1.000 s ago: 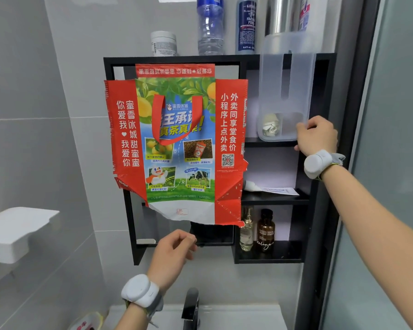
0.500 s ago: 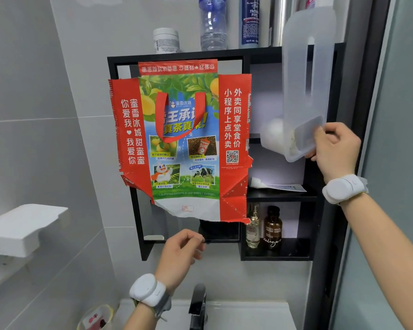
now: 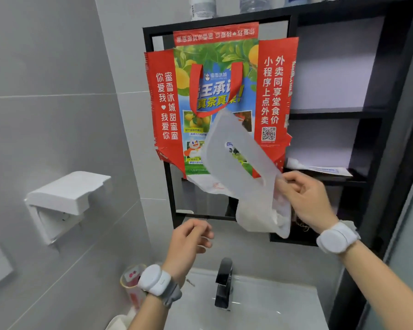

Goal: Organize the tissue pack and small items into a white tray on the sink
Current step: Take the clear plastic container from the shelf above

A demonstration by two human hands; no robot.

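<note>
Between the right hand's pinching fingers, the translucent holder has come off the shelf, tilting sinkward; left hand waits below, loosely curled, empty.

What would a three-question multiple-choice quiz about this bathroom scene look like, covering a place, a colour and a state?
1. Where is the translucent white plastic container with the long slot?
A. On the black shelf
B. In the air above the sink, before the printed bag
C. Inside the sink

2. What colour are the side panels of the printed paper bag hanging on the black-framed cabinet?
A. Red
B. Purple
C. Grey

3. What is the left hand doing?
A. Turning the tap
B. Gripping the bag
C. Holding nothing

Answers: 1 B, the right hand grips its lower end above the white sink, tilted across the bag. 2 A, both panels with white characters are red. 3 C, its fingers are loosely curled in the air above the black tap.
</note>
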